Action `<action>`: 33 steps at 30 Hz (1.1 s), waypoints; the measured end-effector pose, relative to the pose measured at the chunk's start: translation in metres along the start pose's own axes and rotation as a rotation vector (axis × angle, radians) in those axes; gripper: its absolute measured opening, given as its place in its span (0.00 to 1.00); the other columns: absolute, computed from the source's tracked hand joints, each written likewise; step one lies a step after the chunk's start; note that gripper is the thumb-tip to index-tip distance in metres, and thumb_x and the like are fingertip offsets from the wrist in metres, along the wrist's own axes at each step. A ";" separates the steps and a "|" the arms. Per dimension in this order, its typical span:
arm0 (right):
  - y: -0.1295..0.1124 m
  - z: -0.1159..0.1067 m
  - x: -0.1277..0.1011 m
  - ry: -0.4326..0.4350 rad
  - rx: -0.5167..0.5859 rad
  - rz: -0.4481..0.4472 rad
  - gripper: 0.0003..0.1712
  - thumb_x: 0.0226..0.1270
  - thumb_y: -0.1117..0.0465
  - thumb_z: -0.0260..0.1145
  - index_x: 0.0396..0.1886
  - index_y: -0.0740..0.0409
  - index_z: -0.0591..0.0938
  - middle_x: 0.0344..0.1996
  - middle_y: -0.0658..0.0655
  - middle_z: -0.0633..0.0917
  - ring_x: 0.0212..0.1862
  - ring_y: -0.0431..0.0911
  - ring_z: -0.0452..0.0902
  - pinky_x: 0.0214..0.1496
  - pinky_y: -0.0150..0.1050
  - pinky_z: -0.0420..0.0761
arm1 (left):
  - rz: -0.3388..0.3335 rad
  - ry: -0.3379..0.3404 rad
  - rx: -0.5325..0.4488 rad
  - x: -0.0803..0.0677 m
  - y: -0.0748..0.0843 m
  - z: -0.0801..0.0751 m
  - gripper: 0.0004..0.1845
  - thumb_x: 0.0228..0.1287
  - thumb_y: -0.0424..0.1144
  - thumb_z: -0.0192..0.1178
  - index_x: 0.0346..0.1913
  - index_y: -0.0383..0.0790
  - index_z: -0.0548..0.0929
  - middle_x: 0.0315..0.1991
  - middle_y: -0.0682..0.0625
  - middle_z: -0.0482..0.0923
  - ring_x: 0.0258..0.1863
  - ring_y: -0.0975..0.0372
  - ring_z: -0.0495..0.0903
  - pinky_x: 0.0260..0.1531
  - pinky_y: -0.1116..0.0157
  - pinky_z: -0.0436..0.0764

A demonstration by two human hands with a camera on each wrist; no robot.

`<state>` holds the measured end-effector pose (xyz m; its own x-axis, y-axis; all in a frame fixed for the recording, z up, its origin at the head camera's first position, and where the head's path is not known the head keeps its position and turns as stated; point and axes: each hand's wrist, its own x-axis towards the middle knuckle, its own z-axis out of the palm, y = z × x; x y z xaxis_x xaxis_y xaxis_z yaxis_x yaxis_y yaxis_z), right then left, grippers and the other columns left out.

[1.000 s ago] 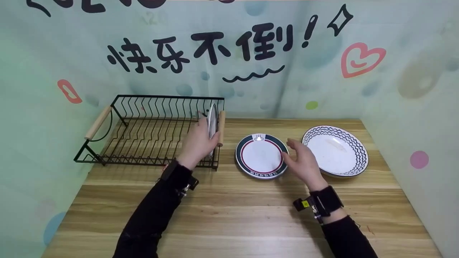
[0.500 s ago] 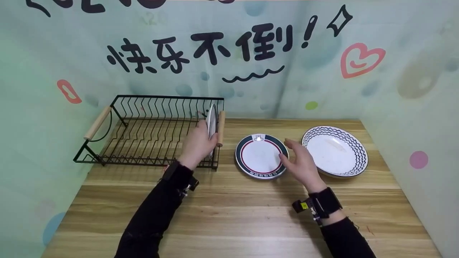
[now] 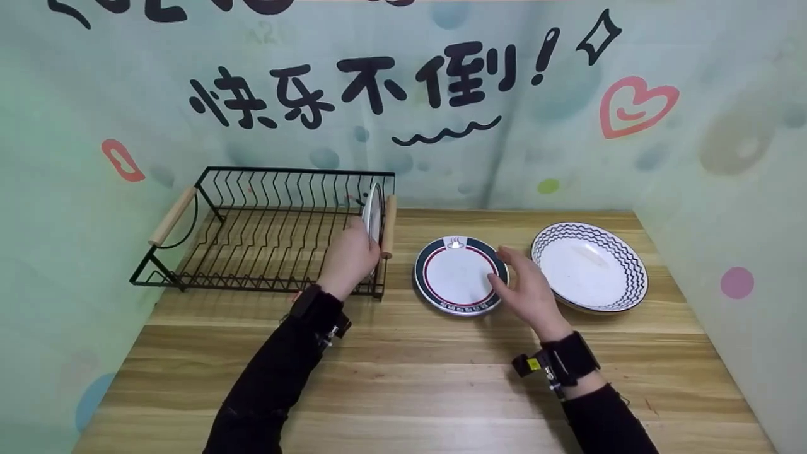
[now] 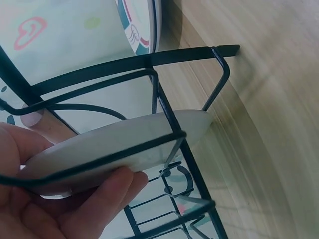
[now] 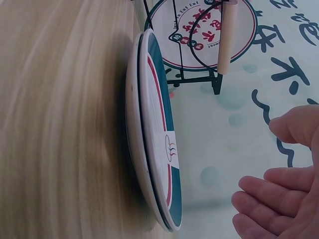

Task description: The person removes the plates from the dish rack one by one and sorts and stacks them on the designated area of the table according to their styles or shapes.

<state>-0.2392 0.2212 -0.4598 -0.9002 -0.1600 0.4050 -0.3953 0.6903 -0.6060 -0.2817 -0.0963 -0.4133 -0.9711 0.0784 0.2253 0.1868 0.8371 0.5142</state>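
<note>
A white plate (image 3: 374, 211) stands on edge in the last slot at the right end of a black wire dish rack (image 3: 296, 170). My left hand (image 3: 367, 250) grips its lower edge; in the left wrist view the fingers (image 4: 94, 199) curl under the plate (image 4: 124, 144) behind the rack wires. A plate with a dark green rim and red ring (image 3: 457, 275) lies flat on the table; in the right wrist view this plate (image 5: 155, 129) rests on a second one. My right hand (image 3: 504, 270) is open at its right rim, fingers (image 5: 271, 186) relaxed, holding nothing.
A larger plate with a blue wave border (image 3: 589, 265) lies at the right, behind my right hand. The rack has wooden handles (image 3: 171, 215) and its other slots hold nothing. The wooden table (image 3: 403, 378) is enclosed by printed backdrop walls on three sides.
My right hand has drifted slightly left, closer over the green-rimmed plate's right edge. My left hand has stayed on the white plate in the rack, shifting only a little.
</note>
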 end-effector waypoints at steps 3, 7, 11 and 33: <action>-0.001 0.001 0.000 -0.005 0.003 0.000 0.32 0.65 0.62 0.70 0.65 0.72 0.71 0.56 0.69 0.80 0.60 0.61 0.74 0.67 0.55 0.68 | -0.012 0.010 0.000 -0.001 0.001 0.000 0.16 0.66 0.32 0.55 0.52 0.25 0.69 0.29 0.40 0.80 0.21 0.52 0.80 0.16 0.59 0.79; -0.002 0.001 -0.001 -0.013 0.011 0.003 0.33 0.64 0.62 0.70 0.65 0.72 0.71 0.56 0.69 0.80 0.60 0.61 0.74 0.67 0.54 0.68 | -0.038 0.028 0.006 -0.002 0.004 0.002 0.17 0.66 0.31 0.56 0.53 0.24 0.70 0.30 0.39 0.80 0.21 0.52 0.80 0.16 0.59 0.79; -0.001 0.001 -0.002 -0.007 0.014 -0.001 0.32 0.64 0.63 0.70 0.65 0.72 0.72 0.56 0.69 0.80 0.59 0.61 0.74 0.67 0.55 0.68 | -0.065 0.033 0.014 -0.001 0.007 0.003 0.18 0.67 0.31 0.55 0.54 0.24 0.69 0.29 0.40 0.79 0.19 0.53 0.79 0.14 0.59 0.78; -0.009 -0.002 -0.003 -0.003 0.012 -0.012 0.31 0.64 0.62 0.70 0.63 0.73 0.73 0.55 0.69 0.81 0.59 0.61 0.74 0.66 0.54 0.69 | -0.041 0.099 -0.015 -0.010 0.014 -0.002 0.14 0.68 0.29 0.52 0.53 0.25 0.70 0.23 0.43 0.77 0.16 0.55 0.77 0.12 0.60 0.76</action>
<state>-0.2329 0.2166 -0.4542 -0.8960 -0.1705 0.4101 -0.4082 0.6800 -0.6091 -0.2689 -0.0863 -0.4068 -0.9589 -0.0106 0.2836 0.1497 0.8301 0.5371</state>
